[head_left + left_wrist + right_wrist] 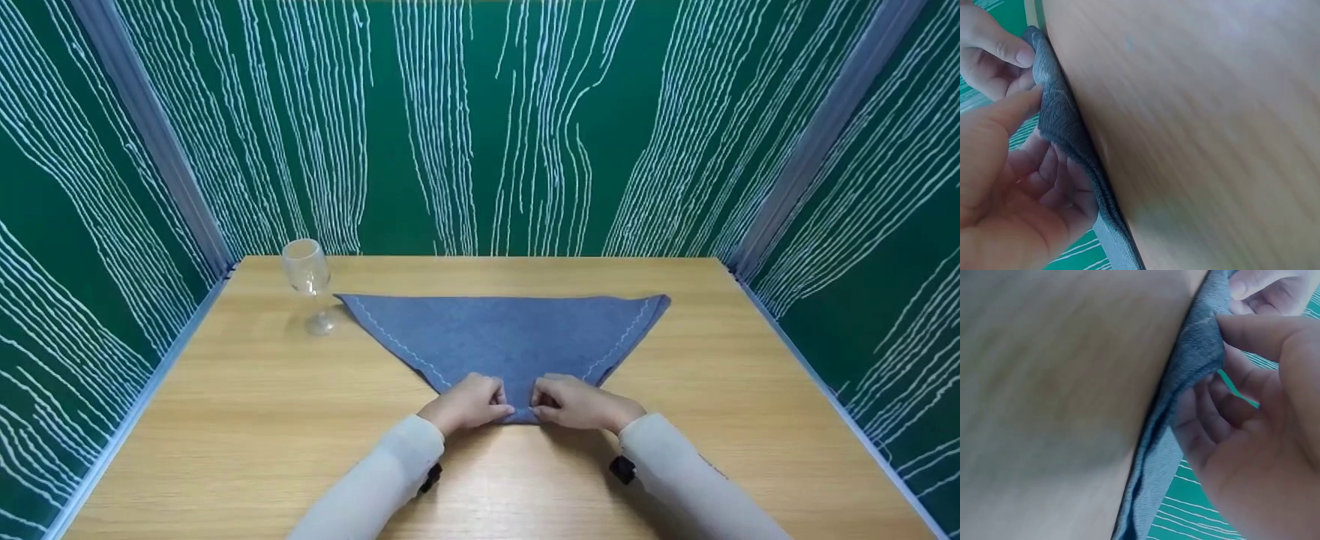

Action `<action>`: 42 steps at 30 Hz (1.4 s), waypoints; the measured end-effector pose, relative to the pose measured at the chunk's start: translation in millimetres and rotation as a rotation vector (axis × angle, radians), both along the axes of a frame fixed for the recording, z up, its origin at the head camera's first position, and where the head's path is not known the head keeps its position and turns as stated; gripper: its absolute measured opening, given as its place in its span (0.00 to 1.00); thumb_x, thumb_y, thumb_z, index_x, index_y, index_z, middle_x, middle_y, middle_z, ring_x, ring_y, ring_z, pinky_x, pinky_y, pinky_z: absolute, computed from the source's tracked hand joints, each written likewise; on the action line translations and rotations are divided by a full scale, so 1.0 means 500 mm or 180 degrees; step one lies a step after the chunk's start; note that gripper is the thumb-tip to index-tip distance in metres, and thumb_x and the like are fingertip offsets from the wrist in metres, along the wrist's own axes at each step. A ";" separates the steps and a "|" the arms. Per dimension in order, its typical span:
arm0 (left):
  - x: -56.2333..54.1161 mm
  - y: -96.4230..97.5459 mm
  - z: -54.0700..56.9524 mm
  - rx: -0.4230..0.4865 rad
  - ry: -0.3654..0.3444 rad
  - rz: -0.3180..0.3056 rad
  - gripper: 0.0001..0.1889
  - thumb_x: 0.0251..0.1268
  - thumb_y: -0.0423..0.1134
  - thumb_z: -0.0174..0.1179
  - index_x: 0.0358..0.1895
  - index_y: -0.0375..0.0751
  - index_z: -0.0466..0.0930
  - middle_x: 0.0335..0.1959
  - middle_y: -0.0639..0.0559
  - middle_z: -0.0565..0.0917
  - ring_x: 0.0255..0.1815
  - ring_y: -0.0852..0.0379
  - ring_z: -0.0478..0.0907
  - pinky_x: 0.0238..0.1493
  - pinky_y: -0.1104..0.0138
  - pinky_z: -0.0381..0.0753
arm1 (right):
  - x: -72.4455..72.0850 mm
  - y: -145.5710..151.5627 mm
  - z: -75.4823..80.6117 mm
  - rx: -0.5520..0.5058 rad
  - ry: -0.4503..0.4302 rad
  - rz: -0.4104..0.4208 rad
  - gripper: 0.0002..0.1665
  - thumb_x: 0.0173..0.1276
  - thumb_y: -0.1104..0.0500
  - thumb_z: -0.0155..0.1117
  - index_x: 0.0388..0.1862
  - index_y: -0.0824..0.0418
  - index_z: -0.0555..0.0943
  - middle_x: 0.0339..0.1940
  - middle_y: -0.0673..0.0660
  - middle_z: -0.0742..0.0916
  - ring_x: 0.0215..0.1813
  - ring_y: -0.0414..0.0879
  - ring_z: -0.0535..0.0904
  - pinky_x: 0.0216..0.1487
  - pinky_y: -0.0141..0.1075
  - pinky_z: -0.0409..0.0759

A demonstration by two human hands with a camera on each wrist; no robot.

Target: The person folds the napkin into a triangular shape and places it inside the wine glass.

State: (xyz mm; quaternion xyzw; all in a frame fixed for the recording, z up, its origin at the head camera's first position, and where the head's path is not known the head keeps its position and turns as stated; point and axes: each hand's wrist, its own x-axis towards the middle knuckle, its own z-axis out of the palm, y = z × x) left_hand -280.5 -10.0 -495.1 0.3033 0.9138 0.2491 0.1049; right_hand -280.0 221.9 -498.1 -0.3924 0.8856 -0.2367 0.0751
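Observation:
A grey-blue cloth point(495, 330) lies folded on the table, wide along its far edge and narrowing toward the person, with pale stitching along both slanted sides. At its narrow near end, my left hand point(471, 401) pinches the folded-over edge between thumb and curled fingers. Just to the right, my right hand point(577, 403) pinches the same edge in the same way. A small flap of cloth point(1058, 107) is turned up under the left thumb in the left wrist view. In the right wrist view, the cloth's rolled edge point(1199, 349) sits between the right thumb and fingers.
A clear stemmed glass point(307, 274) stands upright at the back left of the wooden table point(247, 420), close to the cloth's left corner. Green panels point(525, 150) with white wavy lines enclose the table at the back and sides.

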 end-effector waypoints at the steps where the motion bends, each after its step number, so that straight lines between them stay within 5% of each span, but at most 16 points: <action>1: 0.000 0.000 -0.002 0.0002 0.0055 -0.0025 0.10 0.69 0.42 0.66 0.31 0.44 0.78 0.25 0.60 0.75 0.28 0.64 0.70 0.34 0.70 0.74 | 0.000 0.001 -0.004 -0.0033 0.0059 0.0007 0.03 0.71 0.64 0.64 0.37 0.58 0.78 0.35 0.46 0.79 0.38 0.41 0.76 0.40 0.37 0.78; 7: -0.006 -0.005 -0.007 0.0187 0.0356 -0.0264 0.07 0.64 0.37 0.69 0.30 0.42 0.81 0.27 0.56 0.80 0.31 0.63 0.74 0.37 0.72 0.75 | -0.001 0.008 -0.018 -0.0275 0.0093 -0.0048 0.03 0.68 0.64 0.67 0.37 0.58 0.80 0.34 0.46 0.81 0.37 0.39 0.78 0.40 0.36 0.79; 15: -0.009 -0.029 -0.012 0.0602 0.0221 -0.0445 0.03 0.58 0.30 0.71 0.31 0.43 0.90 0.28 0.56 0.88 0.29 0.71 0.80 0.35 0.79 0.77 | 0.003 0.022 -0.021 -0.0366 0.0170 -0.0013 0.05 0.65 0.65 0.71 0.38 0.58 0.85 0.35 0.47 0.83 0.38 0.40 0.79 0.41 0.35 0.80; 24: -0.001 -0.047 -0.002 0.0380 0.0281 -0.0598 0.08 0.62 0.28 0.68 0.41 0.43 0.92 0.38 0.55 0.89 0.38 0.70 0.82 0.39 0.81 0.77 | 0.008 0.032 -0.020 -0.0381 0.0398 0.0112 0.08 0.64 0.65 0.72 0.42 0.59 0.89 0.37 0.47 0.88 0.41 0.38 0.83 0.42 0.32 0.83; 33: 0.001 -0.053 0.006 0.0153 0.0286 -0.0753 0.09 0.63 0.31 0.66 0.45 0.43 0.91 0.35 0.57 0.88 0.30 0.73 0.76 0.32 0.81 0.75 | 0.013 0.040 -0.017 -0.0278 0.0235 0.0162 0.16 0.62 0.60 0.75 0.49 0.61 0.88 0.42 0.50 0.88 0.44 0.41 0.83 0.46 0.34 0.83; 42: 0.003 -0.054 0.008 0.0055 0.0445 -0.0734 0.11 0.57 0.38 0.73 0.44 0.46 0.91 0.40 0.61 0.88 0.41 0.70 0.80 0.43 0.78 0.77 | 0.005 0.035 -0.018 -0.0298 0.0226 0.0127 0.13 0.59 0.63 0.77 0.44 0.59 0.86 0.40 0.48 0.85 0.42 0.40 0.81 0.44 0.35 0.82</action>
